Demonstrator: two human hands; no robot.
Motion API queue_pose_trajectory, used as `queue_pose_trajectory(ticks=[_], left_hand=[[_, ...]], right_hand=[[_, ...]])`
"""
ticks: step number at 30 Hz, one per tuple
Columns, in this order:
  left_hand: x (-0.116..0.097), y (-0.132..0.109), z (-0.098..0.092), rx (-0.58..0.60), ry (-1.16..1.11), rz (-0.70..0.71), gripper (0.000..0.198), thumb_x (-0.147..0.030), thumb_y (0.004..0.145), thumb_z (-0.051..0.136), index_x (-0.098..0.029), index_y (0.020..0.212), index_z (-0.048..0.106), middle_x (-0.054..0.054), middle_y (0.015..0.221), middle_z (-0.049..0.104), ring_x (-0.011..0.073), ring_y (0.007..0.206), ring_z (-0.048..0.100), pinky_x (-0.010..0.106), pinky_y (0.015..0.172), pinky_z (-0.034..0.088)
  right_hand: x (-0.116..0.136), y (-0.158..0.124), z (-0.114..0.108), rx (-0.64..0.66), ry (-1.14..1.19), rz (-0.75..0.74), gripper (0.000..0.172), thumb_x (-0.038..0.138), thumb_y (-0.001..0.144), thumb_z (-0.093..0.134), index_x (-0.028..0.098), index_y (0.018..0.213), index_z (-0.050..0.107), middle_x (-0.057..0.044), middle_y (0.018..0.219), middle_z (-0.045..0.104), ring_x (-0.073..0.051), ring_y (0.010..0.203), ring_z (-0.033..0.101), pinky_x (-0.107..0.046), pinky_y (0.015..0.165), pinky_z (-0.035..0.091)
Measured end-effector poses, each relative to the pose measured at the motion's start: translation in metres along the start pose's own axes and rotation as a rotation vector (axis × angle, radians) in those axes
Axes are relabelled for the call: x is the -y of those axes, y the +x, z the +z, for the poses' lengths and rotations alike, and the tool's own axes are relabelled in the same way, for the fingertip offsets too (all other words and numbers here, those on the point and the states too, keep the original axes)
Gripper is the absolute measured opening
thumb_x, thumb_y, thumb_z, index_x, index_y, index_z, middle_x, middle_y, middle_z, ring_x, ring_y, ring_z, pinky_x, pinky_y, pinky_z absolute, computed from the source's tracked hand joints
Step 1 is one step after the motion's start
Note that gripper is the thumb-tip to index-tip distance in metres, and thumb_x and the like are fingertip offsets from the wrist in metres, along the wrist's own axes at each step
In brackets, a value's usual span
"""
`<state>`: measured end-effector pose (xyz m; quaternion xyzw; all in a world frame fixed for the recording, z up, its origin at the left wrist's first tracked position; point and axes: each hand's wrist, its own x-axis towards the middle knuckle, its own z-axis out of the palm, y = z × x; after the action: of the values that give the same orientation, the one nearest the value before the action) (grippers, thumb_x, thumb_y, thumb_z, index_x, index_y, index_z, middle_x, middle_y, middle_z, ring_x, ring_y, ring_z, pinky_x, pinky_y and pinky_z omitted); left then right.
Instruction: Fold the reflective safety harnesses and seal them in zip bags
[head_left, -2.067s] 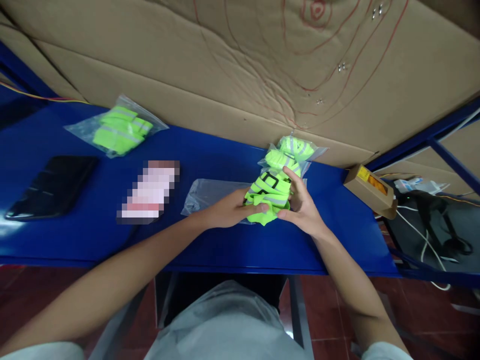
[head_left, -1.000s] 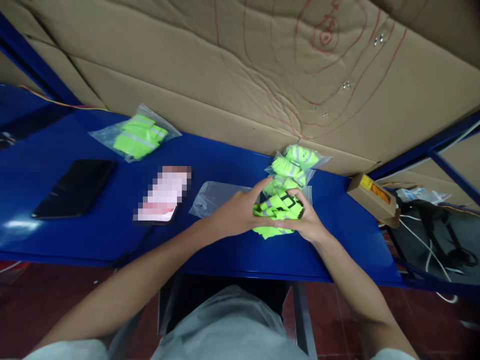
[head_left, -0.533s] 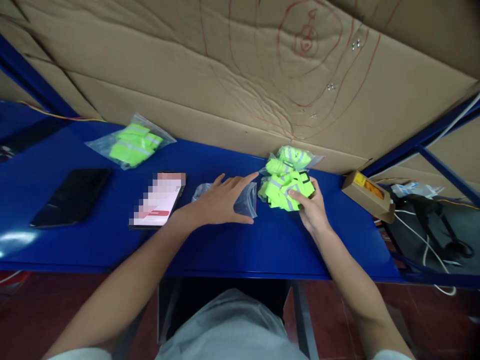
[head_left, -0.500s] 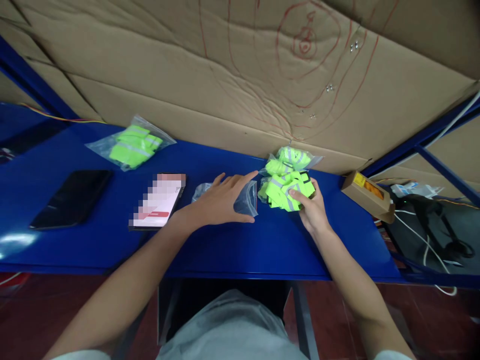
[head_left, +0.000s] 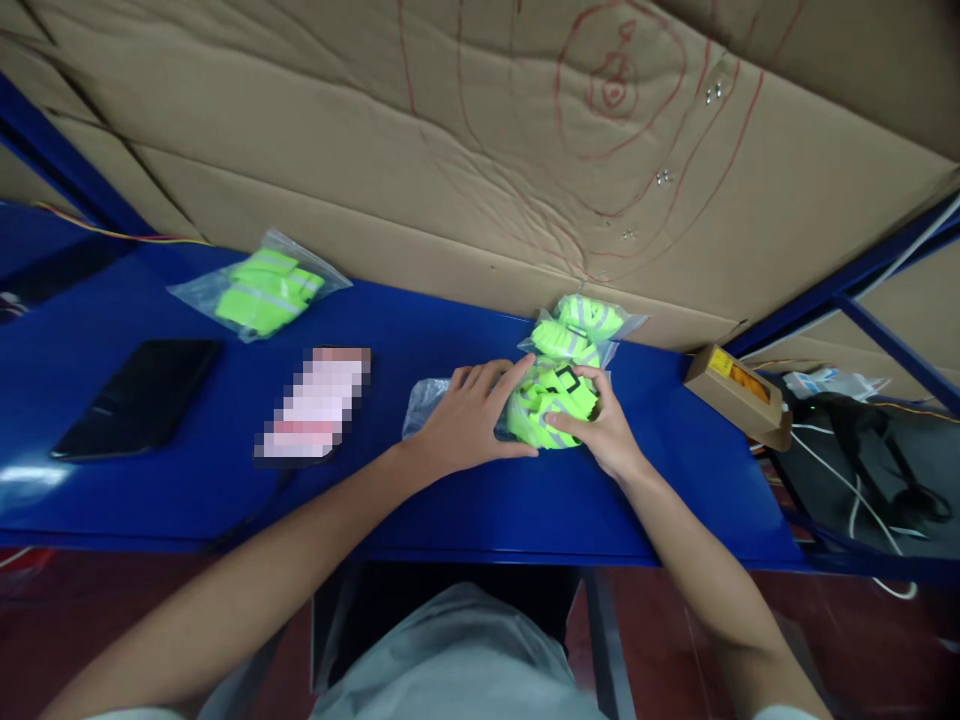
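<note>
My right hand (head_left: 604,420) grips a folded bundle of neon-yellow reflective straps (head_left: 559,400) with a black buckle, its thumb on top. Around the mouth of a clear plastic bag (head_left: 425,403), my left hand (head_left: 472,410) is curved, thumb and fingers wide apart. The bundle's left side sits between that thumb and fingers, at the bag's mouth. How far it lies inside the bag is hidden by the hand. Just behind, bagged neon-yellow bundles (head_left: 589,316) lie against the cardboard.
Another bagged neon-yellow bundle (head_left: 262,290) lies at the back left of the blue table (head_left: 480,515). A lit phone (head_left: 319,405) and a dark tablet-like device (head_left: 139,398) lie left. At right are a small cardboard box (head_left: 735,393) and cables. A cardboard wall (head_left: 337,150) stands behind.
My right hand has brought the strap bundle left and slightly nearer me, into the gap of my left hand. My left hand has shifted a little right with the bag.
</note>
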<state>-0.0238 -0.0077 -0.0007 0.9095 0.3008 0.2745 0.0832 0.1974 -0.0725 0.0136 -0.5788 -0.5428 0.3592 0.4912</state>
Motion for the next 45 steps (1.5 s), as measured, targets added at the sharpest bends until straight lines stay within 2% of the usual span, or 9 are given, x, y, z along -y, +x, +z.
queue_pose_trajectory(ticks=[7, 12, 18, 24, 30, 34, 38, 42, 45], left_hand=[[-0.006, -0.002, 0.004, 0.086, -0.060, 0.004, 0.131, -0.073, 0.069, 0.079, -0.025, 0.165, 0.004, 0.018, 0.144, 0.053, 0.0398, 0.131, 0.052, 0.051, 0.108, 0.038], [-0.007, -0.006, 0.003, 0.208, -0.184, 0.029, 0.125, -0.065, 0.071, 0.083, -0.032, 0.164, 0.006, 0.015, 0.144, 0.055, 0.0361, 0.129, 0.058, 0.048, 0.105, 0.043], [-0.006, -0.006, 0.003, 0.148, -0.063, 0.021, 0.127, -0.066, 0.072, 0.081, -0.028, 0.164, 0.002, 0.017, 0.142, 0.055, 0.0368, 0.130, 0.057, 0.049, 0.104, 0.045], [-0.015, -0.003, 0.002, 0.075, 0.165, 0.039, 0.114, -0.059, 0.075, 0.082, -0.023, 0.163, 0.019, 0.023, 0.141, 0.052, 0.0408, 0.130, 0.054, 0.051, 0.102, 0.044], [-0.020, -0.004, 0.000, 0.000, 0.225, 0.052, 0.098, -0.059, 0.084, 0.071, -0.019, 0.162, 0.027, 0.022, 0.134, 0.058, 0.0395, 0.125, 0.056, 0.056, 0.107, 0.037], [-0.017, -0.004, -0.001, -0.014, 0.195, 0.057, 0.097, -0.055, 0.085, 0.070, -0.017, 0.162, 0.024, 0.021, 0.132, 0.059, 0.0375, 0.122, 0.058, 0.052, 0.105, 0.038], [-0.014, -0.004, 0.001, 0.044, 0.123, 0.037, 0.112, -0.058, 0.078, 0.077, -0.018, 0.163, 0.015, 0.017, 0.130, 0.061, 0.0361, 0.121, 0.059, 0.046, 0.101, 0.043], [-0.018, -0.004, 0.004, 0.086, 0.187, 0.052, 0.111, -0.053, 0.079, 0.079, -0.019, 0.163, 0.015, 0.020, 0.133, 0.059, 0.0376, 0.121, 0.059, 0.047, 0.099, 0.043], [-0.019, -0.005, 0.003, 0.092, 0.259, 0.069, 0.102, -0.048, 0.082, 0.078, -0.023, 0.163, 0.021, 0.022, 0.139, 0.056, 0.0395, 0.123, 0.058, 0.048, 0.099, 0.043]], right_hand=[[0.009, -0.002, -0.003, 0.107, -0.016, -0.022, 0.066, 0.038, 0.063, 0.094, 0.031, 0.117, 0.056, -0.001, 0.121, 0.061, -0.023, 0.111, 0.061, -0.038, 0.097, 0.053], [0.002, -0.002, -0.004, 0.330, 0.155, 0.038, 0.068, 0.033, 0.056, 0.097, 0.029, 0.110, 0.056, 0.001, 0.108, 0.063, -0.021, 0.097, 0.064, -0.035, 0.087, 0.056], [-0.004, -0.006, 0.019, 0.060, 0.321, 0.128, 0.068, 0.027, 0.057, 0.095, 0.030, 0.113, 0.056, 0.002, 0.105, 0.068, -0.020, 0.095, 0.067, -0.036, 0.086, 0.058], [-0.001, -0.009, 0.041, -0.135, 0.487, 0.205, 0.072, 0.031, 0.058, 0.094, 0.029, 0.117, 0.051, -0.001, 0.112, 0.071, -0.021, 0.101, 0.069, -0.039, 0.094, 0.058], [-0.005, -0.014, 0.043, -0.143, 0.220, 0.036, 0.063, 0.038, 0.070, 0.088, 0.029, 0.117, 0.048, -0.001, 0.115, 0.066, -0.021, 0.106, 0.065, -0.038, 0.099, 0.053], [0.002, -0.010, 0.025, 0.082, -0.053, -0.145, 0.057, 0.039, 0.080, 0.081, 0.028, 0.126, 0.048, -0.005, 0.126, 0.062, -0.024, 0.115, 0.061, -0.040, 0.102, 0.050], [0.007, -0.005, 0.008, 0.279, -0.144, -0.155, 0.057, 0.040, 0.085, 0.077, 0.028, 0.131, 0.048, -0.005, 0.122, 0.064, -0.024, 0.109, 0.062, -0.038, 0.094, 0.051], [0.009, -0.006, 0.011, 0.229, -0.164, -0.107, 0.042, 0.044, 0.083, 0.078, 0.027, 0.112, 0.054, -0.001, 0.103, 0.067, -0.021, 0.091, 0.062, -0.033, 0.078, 0.049], [0.013, -0.009, 0.017, 0.174, -0.199, -0.143, 0.037, 0.043, 0.083, 0.078, 0.027, 0.109, 0.056, -0.001, 0.105, 0.067, -0.022, 0.095, 0.061, -0.034, 0.081, 0.048]])
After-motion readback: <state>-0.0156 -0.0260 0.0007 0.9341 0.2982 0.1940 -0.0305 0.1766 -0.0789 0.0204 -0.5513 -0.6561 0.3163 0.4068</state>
